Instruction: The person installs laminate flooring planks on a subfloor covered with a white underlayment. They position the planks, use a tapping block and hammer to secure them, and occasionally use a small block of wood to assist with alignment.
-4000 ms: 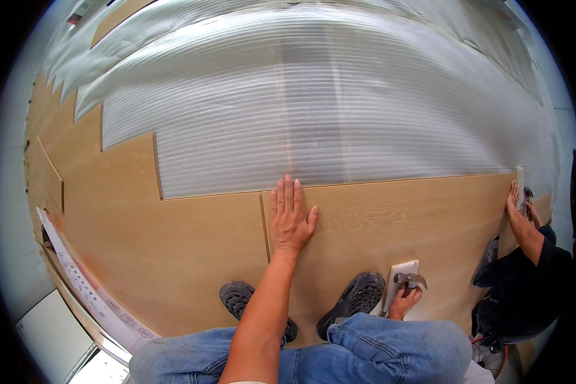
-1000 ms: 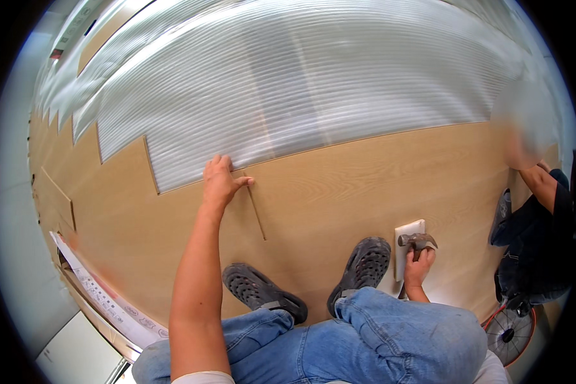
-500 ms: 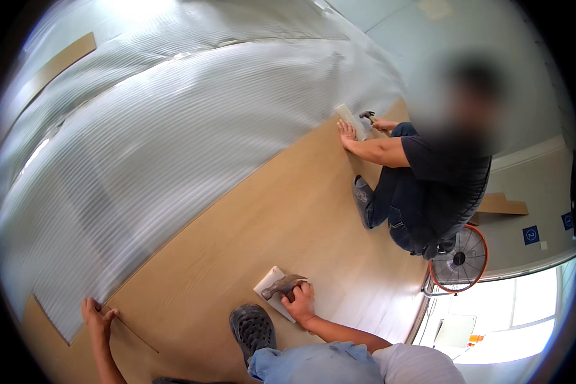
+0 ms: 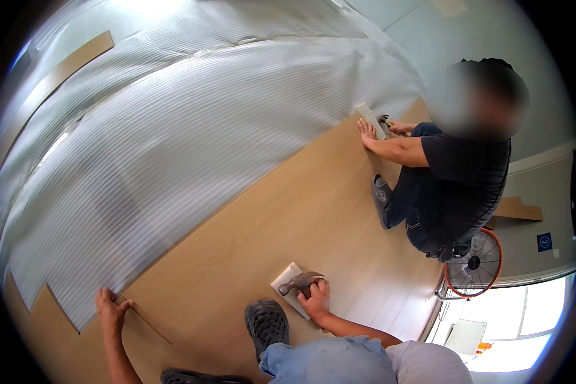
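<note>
My right hand (image 4: 316, 303) is closed round a claw hammer (image 4: 299, 281), whose metal head lies over a white rectangular block (image 4: 286, 274) on the wood-look floor planks (image 4: 237, 237). Part of the handle is hidden by the hand. At the lower left, my left hand (image 4: 112, 311) rests on the planks' long edge, thumb spread apart from the fingers. A dark joint line (image 4: 151, 326) between planks runs from beside that thumb. The fingertips reach to where the planks meet the silvery ribbed underlay (image 4: 141, 173).
A co-worker (image 4: 454, 173) squats at the right, one hand on a pale block (image 4: 371, 120), the other holding a hammer (image 4: 384, 120). A loose plank (image 4: 64, 70) lies on the underlay. Behind the co-worker stands an orange-rimmed fan (image 4: 473, 262). My dark clog (image 4: 267, 326) is between my hands.
The whole view has shifted, so everything sits farther right. My hands keep their places on the planks and hammer. The co-worker's hammer has moved closer to the pale block.
</note>
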### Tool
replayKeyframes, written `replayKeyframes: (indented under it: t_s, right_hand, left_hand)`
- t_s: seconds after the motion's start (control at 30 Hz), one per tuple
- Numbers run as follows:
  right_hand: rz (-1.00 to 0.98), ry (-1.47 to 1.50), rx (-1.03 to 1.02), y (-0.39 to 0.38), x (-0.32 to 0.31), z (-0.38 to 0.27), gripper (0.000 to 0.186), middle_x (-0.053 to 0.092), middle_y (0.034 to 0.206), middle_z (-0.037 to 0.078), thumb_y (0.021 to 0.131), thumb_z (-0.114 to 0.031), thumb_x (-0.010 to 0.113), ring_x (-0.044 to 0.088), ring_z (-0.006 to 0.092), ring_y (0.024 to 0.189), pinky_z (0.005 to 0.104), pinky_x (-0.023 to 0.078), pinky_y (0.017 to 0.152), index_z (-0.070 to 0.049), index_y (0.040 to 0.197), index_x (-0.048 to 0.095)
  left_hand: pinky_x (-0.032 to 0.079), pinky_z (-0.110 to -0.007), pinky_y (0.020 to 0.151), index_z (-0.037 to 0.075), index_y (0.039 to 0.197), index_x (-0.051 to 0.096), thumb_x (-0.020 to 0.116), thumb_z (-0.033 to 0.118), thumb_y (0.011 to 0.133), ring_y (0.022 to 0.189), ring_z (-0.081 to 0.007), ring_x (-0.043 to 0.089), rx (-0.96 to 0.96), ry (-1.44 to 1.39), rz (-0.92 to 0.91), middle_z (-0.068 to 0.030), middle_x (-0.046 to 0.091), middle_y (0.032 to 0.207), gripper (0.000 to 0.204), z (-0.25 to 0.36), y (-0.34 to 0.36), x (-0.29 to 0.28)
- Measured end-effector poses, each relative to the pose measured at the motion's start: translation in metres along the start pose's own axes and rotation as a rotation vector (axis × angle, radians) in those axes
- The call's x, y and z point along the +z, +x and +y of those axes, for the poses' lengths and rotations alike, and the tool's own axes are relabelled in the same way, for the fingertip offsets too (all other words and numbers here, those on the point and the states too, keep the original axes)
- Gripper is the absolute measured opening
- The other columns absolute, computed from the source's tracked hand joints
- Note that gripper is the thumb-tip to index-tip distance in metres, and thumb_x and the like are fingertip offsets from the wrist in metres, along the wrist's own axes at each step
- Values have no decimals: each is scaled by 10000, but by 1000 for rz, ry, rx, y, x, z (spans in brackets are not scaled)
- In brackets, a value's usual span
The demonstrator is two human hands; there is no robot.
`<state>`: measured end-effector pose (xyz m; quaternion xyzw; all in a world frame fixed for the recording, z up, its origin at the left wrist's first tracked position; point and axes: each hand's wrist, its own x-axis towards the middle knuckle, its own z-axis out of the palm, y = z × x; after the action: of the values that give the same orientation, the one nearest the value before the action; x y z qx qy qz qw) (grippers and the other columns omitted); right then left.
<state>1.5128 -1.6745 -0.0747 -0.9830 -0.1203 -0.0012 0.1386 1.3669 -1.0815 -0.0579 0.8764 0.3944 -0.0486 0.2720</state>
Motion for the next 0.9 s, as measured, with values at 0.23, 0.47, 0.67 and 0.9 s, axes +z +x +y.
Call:
replayKeyframes:
  t_s: [0.23, 0.47, 0.67, 0.9]
  right_hand:
    - [-115, 51, -44, -11, 29, -3, 414, 593, 1181, 221, 782, -308, 679, 519, 430, 1142, 550, 412, 1013, -34, 1094, 672]
    - [-48, -5, -4, 0, -3, 5, 434, 528, 1240, 262, 819, -206, 714, 481, 464, 1167, 542, 400, 1029, 50, 1151, 602]
    - [-82, 41, -20, -8, -12, -7, 394, 520, 1228, 259, 877, -195, 685, 480, 460, 1158, 514, 398, 1019, 66, 1154, 584]
    - [-75, 55, 4, -5, -13, -6, 399, 530, 1225, 249, 855, -215, 709, 480, 454, 1165, 526, 401, 1026, 75, 1110, 609]
  left_hand:
    - [451, -490, 849, 31, 947, 586, 966, 285, 612, 957, -385, 537, -112, 83, -86, -145, 593, 969, 567, -53, -9, -21]
    - [473, -459, 856, 47, 905, 629, 971, 357, 604, 973, -347, 555, 61, 95, 1, -118, 609, 981, 551, -6, 16, -3]
    - [474, -441, 860, 34, 912, 637, 975, 366, 597, 983, -327, 538, -5, 99, -14, -97, 597, 986, 568, -8, -9, -22]
    - [471, -444, 863, 40, 894, 628, 973, 365, 603, 980, -326, 537, -31, 98, -25, -91, 588, 969, 555, -1, -6, -16]
